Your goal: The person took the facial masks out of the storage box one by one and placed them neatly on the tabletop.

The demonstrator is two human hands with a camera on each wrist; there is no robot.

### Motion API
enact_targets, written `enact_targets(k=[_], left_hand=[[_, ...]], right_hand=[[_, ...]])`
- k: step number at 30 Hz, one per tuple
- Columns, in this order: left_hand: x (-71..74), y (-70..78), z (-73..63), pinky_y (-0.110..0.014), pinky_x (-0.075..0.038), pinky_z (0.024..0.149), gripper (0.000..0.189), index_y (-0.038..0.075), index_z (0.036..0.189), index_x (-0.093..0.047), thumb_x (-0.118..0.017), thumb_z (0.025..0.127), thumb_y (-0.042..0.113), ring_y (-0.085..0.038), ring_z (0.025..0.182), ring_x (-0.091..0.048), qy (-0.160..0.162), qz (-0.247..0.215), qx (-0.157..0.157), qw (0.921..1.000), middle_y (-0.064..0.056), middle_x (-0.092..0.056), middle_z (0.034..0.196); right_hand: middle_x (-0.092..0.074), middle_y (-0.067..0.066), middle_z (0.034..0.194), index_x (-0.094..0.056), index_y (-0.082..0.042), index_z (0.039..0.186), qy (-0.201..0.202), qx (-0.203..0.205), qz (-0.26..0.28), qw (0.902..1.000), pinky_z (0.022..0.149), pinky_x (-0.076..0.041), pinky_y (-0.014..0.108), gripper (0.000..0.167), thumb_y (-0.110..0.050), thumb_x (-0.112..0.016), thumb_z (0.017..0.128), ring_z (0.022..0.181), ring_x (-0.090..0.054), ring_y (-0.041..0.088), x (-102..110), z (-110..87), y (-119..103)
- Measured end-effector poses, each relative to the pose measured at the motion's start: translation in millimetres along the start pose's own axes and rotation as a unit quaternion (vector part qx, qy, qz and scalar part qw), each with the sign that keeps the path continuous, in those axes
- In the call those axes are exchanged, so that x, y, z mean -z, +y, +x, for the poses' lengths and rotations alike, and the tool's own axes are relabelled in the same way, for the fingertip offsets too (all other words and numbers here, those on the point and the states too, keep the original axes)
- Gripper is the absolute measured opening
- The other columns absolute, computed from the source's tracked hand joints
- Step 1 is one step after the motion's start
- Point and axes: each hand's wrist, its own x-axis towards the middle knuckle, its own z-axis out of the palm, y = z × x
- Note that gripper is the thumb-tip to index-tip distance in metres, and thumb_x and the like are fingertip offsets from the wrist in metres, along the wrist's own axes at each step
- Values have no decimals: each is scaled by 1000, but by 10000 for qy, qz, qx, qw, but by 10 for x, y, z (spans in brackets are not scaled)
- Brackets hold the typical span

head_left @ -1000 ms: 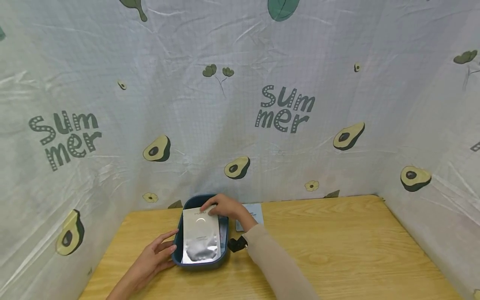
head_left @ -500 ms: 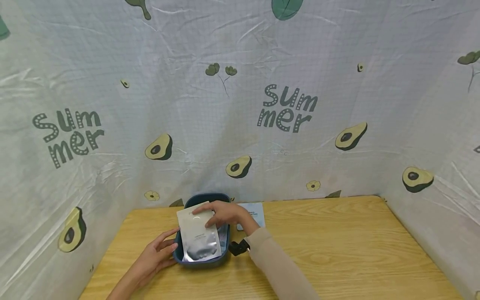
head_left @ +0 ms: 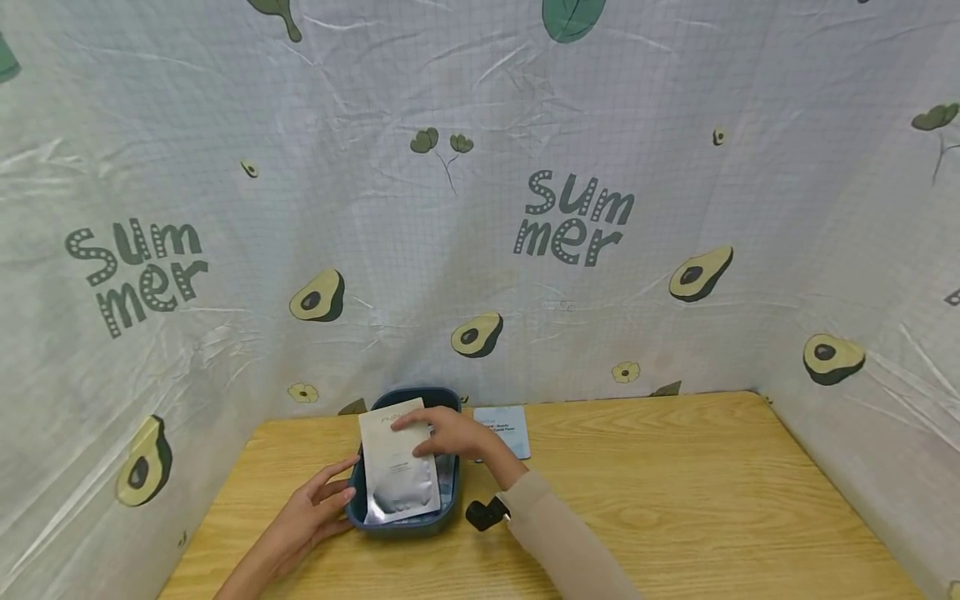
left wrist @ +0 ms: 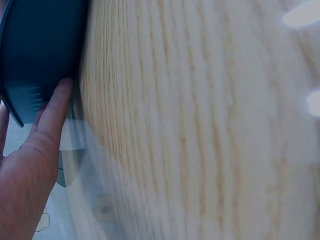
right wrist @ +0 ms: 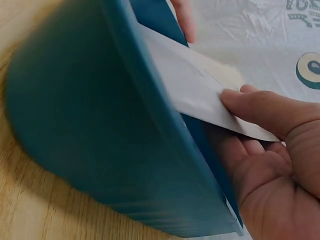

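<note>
A silver-white sheet mask packet (head_left: 401, 479) leans up out of a dark blue plastic bin (right wrist: 85, 115). Its lower end is inside the bin, its upper part above the rim. My right hand (head_left: 444, 433) pinches the packet near its upper right edge; in the right wrist view the thumb presses one face and fingers lie behind it. At the bin's left side, my left hand (head_left: 311, 510) touches the outer wall with extended fingers (left wrist: 55, 107). Under the packet, other bluish contents (head_left: 446, 479) show partly in the bin.
A light blue printed packet (head_left: 508, 429) lies on the wooden table (head_left: 675, 492) right of the bin, partly behind the right forearm. A black wrist device (head_left: 486, 514) sits by the right sleeve. A patterned white curtain (head_left: 405, 233) surrounds the table's back and sides.
The mask packet, earlier lying within the bin, has been raised and tilted, its top shifting left. The right hand moved with it; the left hand stays at the bin.
</note>
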Motion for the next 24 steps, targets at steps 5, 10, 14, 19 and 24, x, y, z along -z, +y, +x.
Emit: enact_targets(k=[5, 10, 14, 19, 24], left_hand=[[-8, 0, 6, -50, -54, 99, 72, 9, 162, -23, -61, 104, 27, -29, 124, -58, 71, 99, 6, 9999, -32, -32, 153], [-5, -3, 6, -49, -54, 99, 71, 9, 162, -22, -60, 104, 24, -30, 124, -58, 20, 68, -47, 10000, -33, -31, 153], [-6, -6, 31, -49, -54, 99, 70, 10, 162, -23, -60, 104, 24, -30, 124, -58, -53, -24, -107, 9999, -34, -31, 153], [-5, -20, 40, -50, -54, 99, 70, 11, 161, -24, -61, 104, 24, -30, 125, -56, -28, 20, -65, 10000, -34, -29, 154], [3, -19, 17, -51, -54, 99, 69, 11, 161, -25, -62, 104, 25, -32, 123, -56, 40, 77, 31, 10000, -35, -28, 154]], right_hand=[[-67, -6, 129, -77, -23, 117, 485, -6, -95, 9988, 82, -52, 23, 29, -7, -73, 94, 105, -58, 5, 33, -70, 44], [-68, -6, 119, -77, -23, 118, 906, -21, 222, 9956, 65, -44, 24, 26, -11, -70, 97, 68, -44, 9, 98, -189, 87], [-67, 0, 118, -77, -15, 117, 1393, -17, 842, 9867, 65, -46, 26, 24, -8, -68, 96, 69, -46, 11, 177, -306, 131], [-66, 8, 127, -76, -9, 117, 1877, -17, 1168, 9753, 74, -53, 27, 23, -6, -69, 95, 89, -59, 16, 292, -493, 206], [-65, 10, 131, -74, -7, 120, 2268, -122, 986, 9689, 76, -53, 31, 25, -8, -68, 96, 92, -55, 16, 440, -711, 292]])
